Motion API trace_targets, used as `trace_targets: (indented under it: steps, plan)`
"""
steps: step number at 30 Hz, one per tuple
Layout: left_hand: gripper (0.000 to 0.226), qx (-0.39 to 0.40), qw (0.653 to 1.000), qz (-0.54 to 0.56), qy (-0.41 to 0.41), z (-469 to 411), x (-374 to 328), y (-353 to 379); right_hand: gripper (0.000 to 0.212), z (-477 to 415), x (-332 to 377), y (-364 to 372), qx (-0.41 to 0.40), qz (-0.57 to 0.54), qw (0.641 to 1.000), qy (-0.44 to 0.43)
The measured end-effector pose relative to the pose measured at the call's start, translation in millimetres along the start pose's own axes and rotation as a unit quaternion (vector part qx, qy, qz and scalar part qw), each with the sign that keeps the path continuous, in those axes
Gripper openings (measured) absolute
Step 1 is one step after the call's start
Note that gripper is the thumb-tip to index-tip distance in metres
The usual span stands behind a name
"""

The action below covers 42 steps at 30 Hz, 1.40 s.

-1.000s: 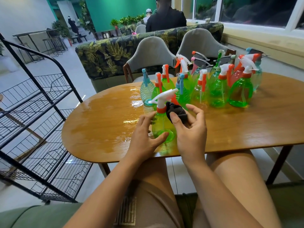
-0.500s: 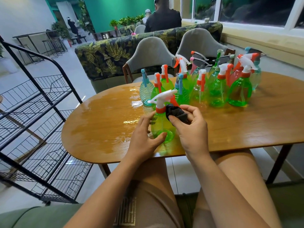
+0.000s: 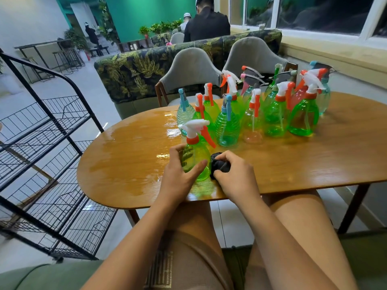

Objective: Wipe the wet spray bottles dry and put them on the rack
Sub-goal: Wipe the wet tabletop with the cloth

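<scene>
Spray bottle (image 3: 196, 155), green, white trigger head with orange collar: upright on the near part of the wooden table (image 3: 125, 164), directly before the seated person. Left hand (image 3: 178, 178): fingers and thumb wrapped round the bottle's lower body. Right hand (image 3: 234, 176): clutching a bunched black cloth (image 3: 218, 165), held against the bottle's right side near its base. Other spray bottles (image 3: 272, 114): clustered upright farther back on the table, mostly green, some blue or pink. Table surface: wet sheen across its left half. Black wire rack (image 3: 41, 164): standing at the person's left, beside the table.
</scene>
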State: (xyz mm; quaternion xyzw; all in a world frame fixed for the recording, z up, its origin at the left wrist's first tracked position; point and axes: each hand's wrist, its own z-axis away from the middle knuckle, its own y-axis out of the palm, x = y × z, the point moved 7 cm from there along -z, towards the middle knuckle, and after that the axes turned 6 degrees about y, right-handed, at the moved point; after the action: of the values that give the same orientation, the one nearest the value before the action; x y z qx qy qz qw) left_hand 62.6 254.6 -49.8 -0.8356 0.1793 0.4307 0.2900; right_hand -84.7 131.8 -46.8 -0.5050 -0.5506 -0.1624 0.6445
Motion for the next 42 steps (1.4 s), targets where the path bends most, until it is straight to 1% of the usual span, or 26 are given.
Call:
trace_targets:
  steps: [3, 5, 9, 14, 17, 21, 25, 28, 30, 33, 35, 38, 42]
  plan:
    - [0.064, 0.001, 1.0, 0.001, 0.0, 0, 0, -1, 0.026, 2, 3, -1, -0.004, 0.007, 1.0, -0.004]
    - [0.061, 0.013, 1.0, 0.004, 0.003, 0, 0, 1, 0.027, 5, 7, -5, -0.017, -0.012, 1.0, -0.012]
    - [0.058, 0.021, 0.999, -0.025, 0.034, -2, -3, 2, 0.03, 13, 24, -22, -0.081, -0.067, 0.992, -0.074]
    - [0.068, 0.059, 0.996, -0.046, 0.044, 2, -8, 7, 0.037, 24, 40, -33, -0.117, -0.141, 0.974, -0.136]
    - [0.066, 0.07, 0.995, -0.045, 0.047, 4, -12, 9, 0.04, 26, 43, -33, -0.127, -0.128, 0.969, -0.169]
    - [0.068, 0.08, 0.996, -0.033, 0.028, 5, -13, 9, 0.035, 23, 47, -32, -0.122, -0.09, 0.967, -0.205]
    - [0.066, 0.071, 0.997, -0.012, 0.016, 5, -9, 9, 0.03, 19, 42, -29, -0.117, -0.054, 0.973, -0.194]
    - [0.065, 0.057, 0.998, -0.003, 0.005, 3, -5, 8, 0.024, 15, 32, -24, -0.101, -0.032, 0.982, -0.154]
    - [0.068, 0.052, 0.999, 0.006, -0.001, 1, -3, 8, 0.02, 11, 24, -16, -0.068, -0.015, 0.991, -0.116]
    - [0.071, 0.03, 1.0, -0.005, 0.002, -1, -2, 4, 0.02, 9, 15, 1, -0.011, 0.043, 0.996, -0.077]
    - [0.071, 0.005, 0.999, -0.042, 0.017, -2, -4, 0, 0.022, 10, 14, 6, -0.001, 0.059, 0.996, -0.07]
    - [0.071, -0.011, 0.996, -0.083, 0.038, -1, -9, -4, 0.022, 10, 15, 7, -0.005, 0.057, 0.996, -0.07]
    - [0.07, -0.008, 0.997, -0.071, 0.032, -1, -9, -5, 0.021, 11, 16, 5, -0.014, 0.051, 0.995, -0.081]
